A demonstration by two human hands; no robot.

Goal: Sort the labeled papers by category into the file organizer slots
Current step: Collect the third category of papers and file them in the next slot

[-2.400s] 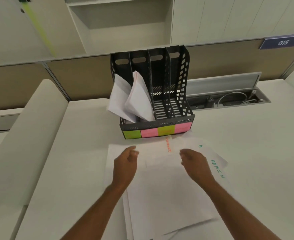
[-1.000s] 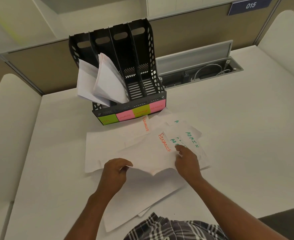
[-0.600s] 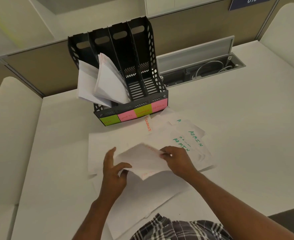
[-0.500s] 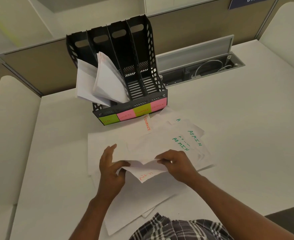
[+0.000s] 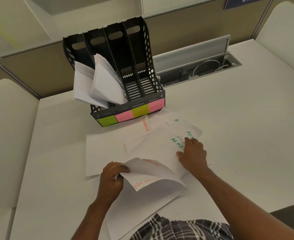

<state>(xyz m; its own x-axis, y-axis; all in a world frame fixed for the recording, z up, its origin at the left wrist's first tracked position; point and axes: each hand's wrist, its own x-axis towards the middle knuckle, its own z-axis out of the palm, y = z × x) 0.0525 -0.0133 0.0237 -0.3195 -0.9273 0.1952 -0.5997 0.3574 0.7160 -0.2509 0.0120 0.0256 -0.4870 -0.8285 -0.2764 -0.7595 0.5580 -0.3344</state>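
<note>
A black file organizer stands at the back of the desk with four slots tagged HR, SPORTS, FINANCE and ADMIN on green and pink notes. Papers lean out of its two left slots; the two right slots hold nothing I can see. My left hand pinches a curled sheet with red FINANCE writing lifted off the pile. My right hand lies with fingers spread on the sheets marked ADMIN in green. Another FINANCE sheet lies just in front of the organizer.
Blank-looking sheets spread over the white desk under and around the pile. An open cable tray with wires sits right of the organizer. A partition wall runs behind. White surfaces curve up at both sides.
My right hand has let go of the FINANCE sheet and moved right onto the ADMIN sheets. My left hand now holds the curled FINANCE sheet alone.
</note>
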